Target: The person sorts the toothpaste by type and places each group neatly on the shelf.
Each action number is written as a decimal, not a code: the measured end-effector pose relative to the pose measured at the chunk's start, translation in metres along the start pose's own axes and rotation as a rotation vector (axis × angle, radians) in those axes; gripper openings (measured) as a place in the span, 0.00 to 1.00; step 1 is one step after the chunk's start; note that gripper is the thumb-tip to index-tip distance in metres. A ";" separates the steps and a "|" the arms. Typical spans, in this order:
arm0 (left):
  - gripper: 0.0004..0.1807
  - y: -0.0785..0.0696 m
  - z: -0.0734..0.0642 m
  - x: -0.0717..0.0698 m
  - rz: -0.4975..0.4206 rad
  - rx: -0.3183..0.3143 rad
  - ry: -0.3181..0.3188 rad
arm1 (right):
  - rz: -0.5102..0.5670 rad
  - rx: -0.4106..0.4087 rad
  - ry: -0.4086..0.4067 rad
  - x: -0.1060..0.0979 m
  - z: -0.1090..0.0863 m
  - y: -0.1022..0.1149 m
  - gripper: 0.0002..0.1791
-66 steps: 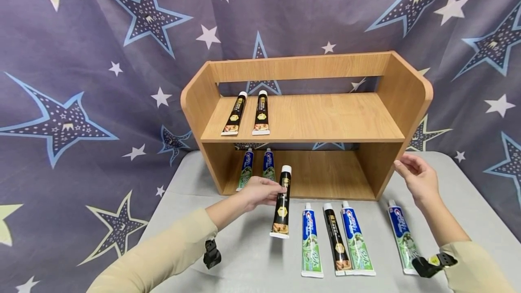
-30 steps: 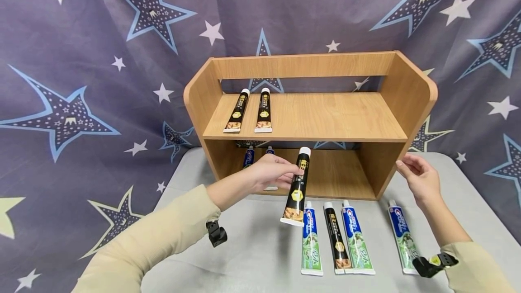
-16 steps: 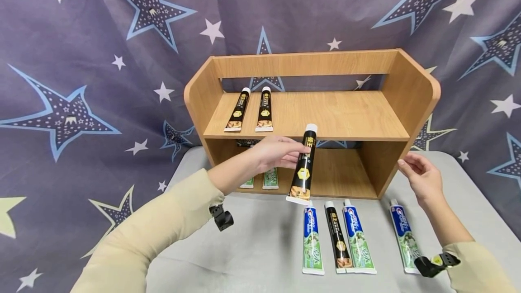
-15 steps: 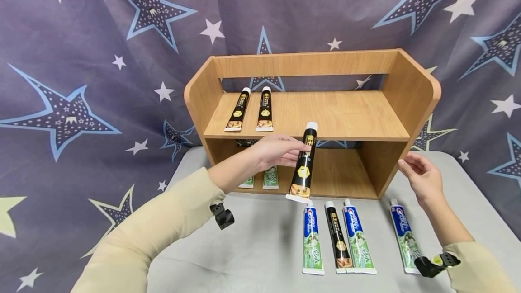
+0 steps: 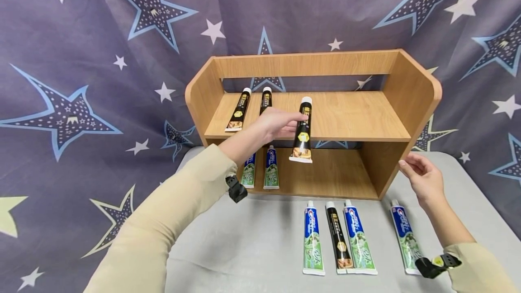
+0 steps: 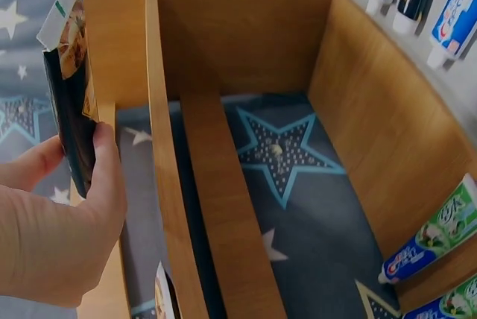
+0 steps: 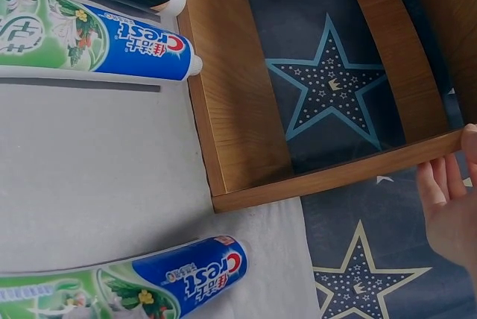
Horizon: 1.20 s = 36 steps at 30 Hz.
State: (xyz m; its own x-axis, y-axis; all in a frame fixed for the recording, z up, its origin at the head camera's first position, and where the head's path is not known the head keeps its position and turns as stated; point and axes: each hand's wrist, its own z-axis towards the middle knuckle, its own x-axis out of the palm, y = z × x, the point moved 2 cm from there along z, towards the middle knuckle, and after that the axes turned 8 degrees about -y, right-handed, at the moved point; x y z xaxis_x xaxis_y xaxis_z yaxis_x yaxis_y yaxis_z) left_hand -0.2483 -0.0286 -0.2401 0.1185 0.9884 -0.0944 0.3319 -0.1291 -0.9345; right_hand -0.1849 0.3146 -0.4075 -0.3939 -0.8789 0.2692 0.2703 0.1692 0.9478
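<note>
My left hand (image 5: 281,123) pinches a black toothpaste tube (image 5: 303,132) between thumb and fingers, cap end up, in front of the upper board of the wooden shelf (image 5: 346,114). In the left wrist view the same tube (image 6: 71,88) stands clear of the wood. Two black tubes lie on the upper board; the left one (image 5: 239,111) shows whole, while my hand partly covers the other (image 5: 266,98). My right hand (image 5: 425,180) grips the front edge of the shelf's right side panel, seen also in the right wrist view, thumb at the edge and fingers outside.
Two blue-green toothpaste tubes lie on the lower board, one (image 5: 272,168) fully visible. On the grey table (image 5: 244,248) in front are a blue-green tube (image 5: 313,241), a black tube (image 5: 338,238) touching another blue-green tube (image 5: 359,238), and one (image 5: 404,238) at the right.
My left hand has lifted the black tube from low over the table up to the level of the upper board, moving slightly right overall. My right hand stays at the side panel.
</note>
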 end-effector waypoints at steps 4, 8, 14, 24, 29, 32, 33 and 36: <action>0.35 -0.009 0.012 -0.001 0.013 -0.004 -0.047 | -0.007 0.007 -0.006 -0.002 0.000 -0.001 0.16; 0.37 -0.022 0.024 -0.002 -0.011 0.010 -0.097 | -0.018 0.019 -0.018 -0.004 0.000 0.000 0.16; 0.39 -0.040 0.041 -0.001 -0.042 -0.004 -0.144 | -0.027 0.030 -0.034 -0.005 0.000 0.000 0.16; 0.43 -0.039 0.068 0.002 0.103 0.019 -0.304 | -0.047 0.019 -0.035 -0.004 0.000 0.003 0.16; 0.43 -0.037 0.079 0.009 0.249 0.074 -0.405 | -0.054 0.021 -0.031 -0.004 0.002 0.004 0.16; 0.37 -0.035 0.080 0.012 0.365 0.117 -0.436 | -0.056 0.014 -0.030 -0.003 0.003 0.003 0.16; 0.34 -0.034 0.079 0.013 0.417 0.137 -0.445 | -0.054 0.011 -0.027 -0.003 0.003 0.003 0.16; 0.27 -0.034 0.075 0.013 0.642 0.248 -0.495 | -0.053 0.004 -0.015 -0.002 0.004 0.002 0.17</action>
State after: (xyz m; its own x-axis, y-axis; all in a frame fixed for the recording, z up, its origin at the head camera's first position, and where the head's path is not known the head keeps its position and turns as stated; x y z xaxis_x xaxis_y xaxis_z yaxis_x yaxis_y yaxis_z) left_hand -0.3276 -0.0052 -0.2355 -0.2288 0.6573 -0.7181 0.1186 -0.7133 -0.6907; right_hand -0.1870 0.3185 -0.4055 -0.4208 -0.8798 0.2212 0.2455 0.1243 0.9614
